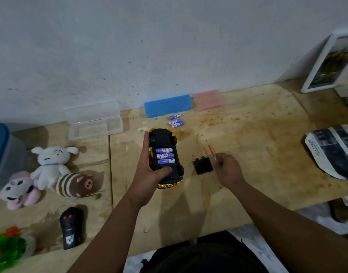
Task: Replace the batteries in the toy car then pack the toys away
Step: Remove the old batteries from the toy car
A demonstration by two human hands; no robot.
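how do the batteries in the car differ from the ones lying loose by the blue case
The batteries in the toy car are seated side by side in its open compartment, packed tight; the loose batteries lie bare on the table near the blue case, one set apart from the other two. The left hand holds the car; nothing touches the loose ones. Both sets number three, with blue-and-white labels.

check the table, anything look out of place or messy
A few things. The toy car lies upside down in the left hand, batteries exposed, its black cover off beside tiny loose screws. Three loose batteries lie near the blue case, and brownish stains mark the table.
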